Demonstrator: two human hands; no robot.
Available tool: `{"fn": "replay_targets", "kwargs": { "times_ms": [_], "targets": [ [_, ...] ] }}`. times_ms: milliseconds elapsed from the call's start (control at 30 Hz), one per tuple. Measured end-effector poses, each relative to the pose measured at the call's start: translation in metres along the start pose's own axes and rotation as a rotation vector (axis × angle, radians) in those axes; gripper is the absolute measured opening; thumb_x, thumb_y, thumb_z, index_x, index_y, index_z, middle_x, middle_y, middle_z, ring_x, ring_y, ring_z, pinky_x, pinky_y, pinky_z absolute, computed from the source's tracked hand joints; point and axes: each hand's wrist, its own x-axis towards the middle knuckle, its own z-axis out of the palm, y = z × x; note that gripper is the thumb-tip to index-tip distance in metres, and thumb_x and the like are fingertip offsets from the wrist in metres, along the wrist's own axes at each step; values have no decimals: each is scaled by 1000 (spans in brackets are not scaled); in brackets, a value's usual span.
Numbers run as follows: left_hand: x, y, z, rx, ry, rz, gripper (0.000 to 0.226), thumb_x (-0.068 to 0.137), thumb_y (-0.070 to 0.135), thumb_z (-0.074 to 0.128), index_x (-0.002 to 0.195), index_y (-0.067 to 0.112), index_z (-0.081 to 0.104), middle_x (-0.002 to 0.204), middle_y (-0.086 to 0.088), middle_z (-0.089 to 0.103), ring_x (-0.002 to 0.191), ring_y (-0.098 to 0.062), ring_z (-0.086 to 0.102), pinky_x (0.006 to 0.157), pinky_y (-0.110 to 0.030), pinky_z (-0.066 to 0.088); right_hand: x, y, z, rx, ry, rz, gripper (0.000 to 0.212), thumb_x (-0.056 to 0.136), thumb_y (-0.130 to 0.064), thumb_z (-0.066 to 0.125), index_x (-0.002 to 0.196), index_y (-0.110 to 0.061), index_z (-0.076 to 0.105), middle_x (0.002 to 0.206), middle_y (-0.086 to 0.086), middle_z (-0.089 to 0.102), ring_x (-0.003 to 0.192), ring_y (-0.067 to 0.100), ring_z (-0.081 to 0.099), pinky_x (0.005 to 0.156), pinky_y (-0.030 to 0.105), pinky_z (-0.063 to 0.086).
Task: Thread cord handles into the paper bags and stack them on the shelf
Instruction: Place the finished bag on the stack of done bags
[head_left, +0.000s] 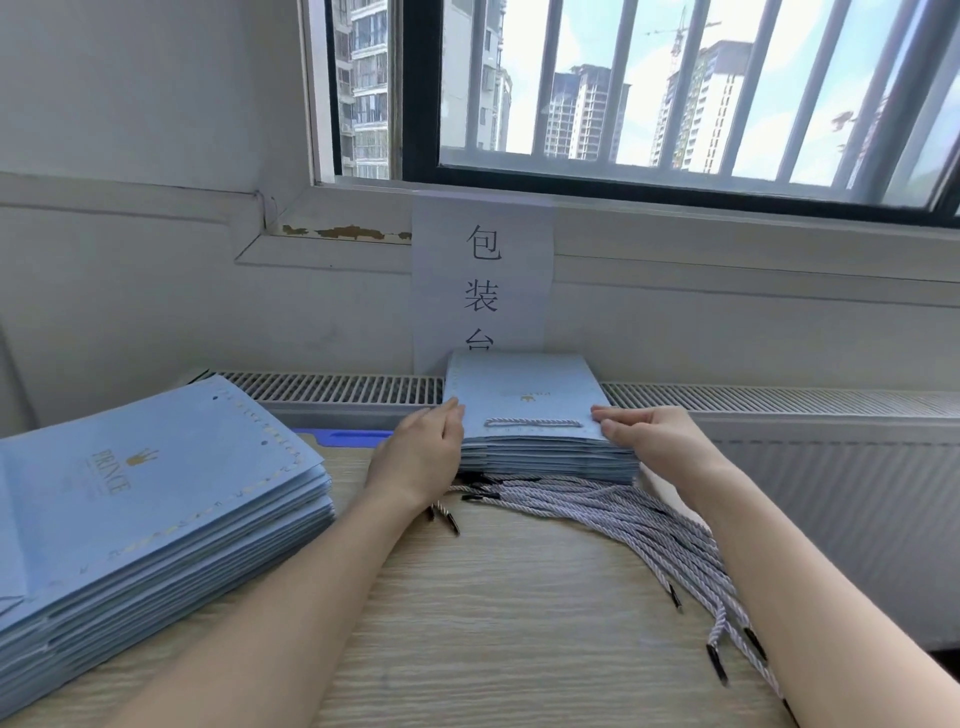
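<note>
A stack of flat light-blue paper bags (524, 384) lies at the far edge of the wooden table, against the radiator. The top bag has a grey cord handle (532, 423) threaded near its front edge. My left hand (423, 452) touches the stack's left side with straight fingers. My right hand (649, 436) holds the top bag's front right corner, thumb on top. A bundle of loose grey cords with black tips (649, 525) lies in front of the stack, running right. A bigger pile of blue bags printed PRINCE (140, 499) sits at the left.
The wooden table (493, 623) fills the foreground. A white radiator (831, 467) runs behind and to the right. A paper sign (483, 280) hangs on the wall under the barred window (649, 88). Something blue (348, 437) lies behind my left hand.
</note>
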Motion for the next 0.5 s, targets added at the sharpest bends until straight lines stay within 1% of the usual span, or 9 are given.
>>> {"fn": "replay_targets", "kwargs": {
  "times_ms": [67,133,233,300,367,433,500],
  "targets": [
    [-1,-1,-1,-89,35,12,54,99,50,26,144,29,49,152,15,42,143,-9,34,118,-46,28,0,0,1,-16,33,-41,29,95,-6,62,123,-7,69,127,-8,65,116,6,54,107,22,32],
    [-2,1,-3,-193,90,35,58,95,51,29,138,25,56,148,13,49,140,-10,39,117,-44,31,-2,-1,3,-29,83,-78,26,94,-9,64,119,-10,72,124,-7,68,115,7,57,111,27,35],
    [-2,5,-4,-313,198,56,41,104,35,39,132,17,62,142,6,56,134,-11,46,114,-37,36,-1,-4,5,-41,150,-116,21,92,-13,67,112,-12,75,116,-6,72,112,9,62,109,30,41],
    [-3,8,-5,-334,225,67,41,104,33,39,133,15,61,141,4,57,134,-11,46,114,-36,36,-2,-8,6,-83,201,-158,20,92,-19,68,109,-14,77,111,-6,74,108,9,64,103,28,44],
    [-4,12,-6,-322,255,89,49,100,41,35,133,16,60,141,5,57,134,-13,45,114,-40,36,-5,-10,7,-156,256,-223,21,94,-25,67,109,-14,77,109,-4,74,105,10,65,94,23,43],
    [-5,18,-10,-297,323,109,48,98,40,35,134,18,60,140,6,56,135,-11,41,113,-41,36,-10,-17,8,-228,315,-300,24,95,-26,65,112,-12,75,111,-2,74,103,8,64,91,19,41],
    [-10,25,-17,-264,400,124,41,102,32,40,135,17,59,141,7,55,135,-9,37,115,-37,32,-18,-30,7,-322,386,-406,24,96,-23,64,114,-12,75,115,-1,73,104,7,62,93,16,38]
  ]
}}
